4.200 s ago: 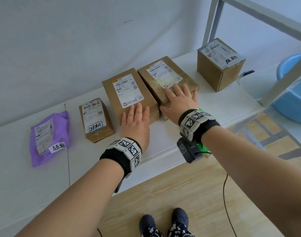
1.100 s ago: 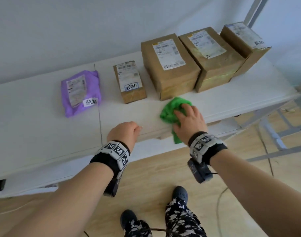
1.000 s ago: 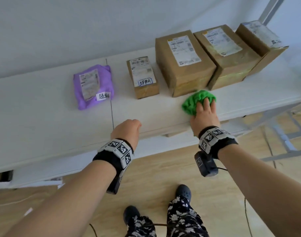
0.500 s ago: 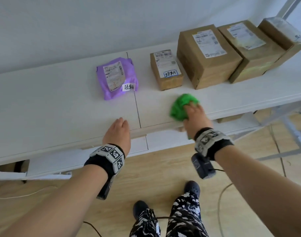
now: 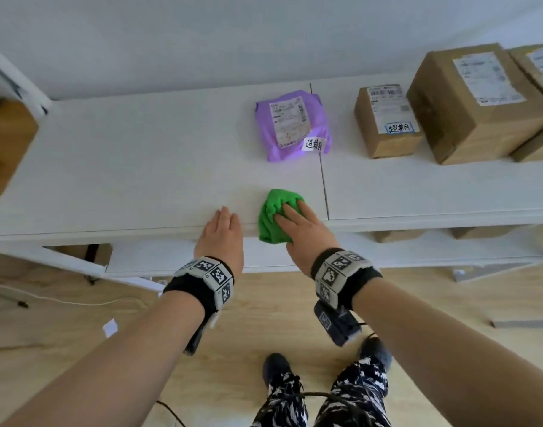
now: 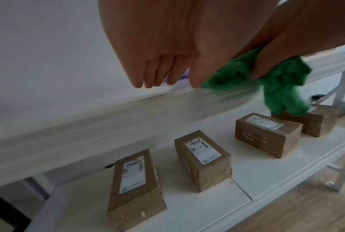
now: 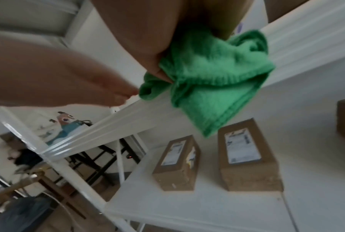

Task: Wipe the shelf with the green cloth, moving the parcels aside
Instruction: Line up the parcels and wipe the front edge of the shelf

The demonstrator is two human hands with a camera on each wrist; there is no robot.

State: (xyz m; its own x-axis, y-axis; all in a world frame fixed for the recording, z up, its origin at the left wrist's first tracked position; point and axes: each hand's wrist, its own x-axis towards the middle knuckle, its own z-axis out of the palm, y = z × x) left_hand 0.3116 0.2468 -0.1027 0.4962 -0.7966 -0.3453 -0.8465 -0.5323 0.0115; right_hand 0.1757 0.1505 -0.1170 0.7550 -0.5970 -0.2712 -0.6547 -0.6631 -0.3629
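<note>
The green cloth [image 5: 277, 217] lies bunched at the front edge of the white shelf [image 5: 140, 155], just in front of the purple parcel [image 5: 291, 124]. My right hand [image 5: 298, 223] presses down on the green cloth [image 7: 213, 78], thumb tucked into its folds, and one end hangs over the edge. My left hand [image 5: 222, 232] lies flat and empty on the shelf's front edge, right beside the cloth on its left. A small brown box [image 5: 387, 121] and a large brown box [image 5: 476, 103] stand to the right at the back. In the left wrist view the green cloth [image 6: 282, 87] is bunched under the right thumb.
Another brown box [image 5: 538, 69] shows at the far right edge. The lower shelf [image 6: 256, 180] carries several brown boxes [image 6: 203, 158]. A white upright post [image 7: 54, 157] stands at the shelf's left end. Wooden floor lies below.
My right hand has slid the cloth leftward along the shelf front, from before the large boxes to before the purple parcel. My left hand has uncurled and lies flat.
</note>
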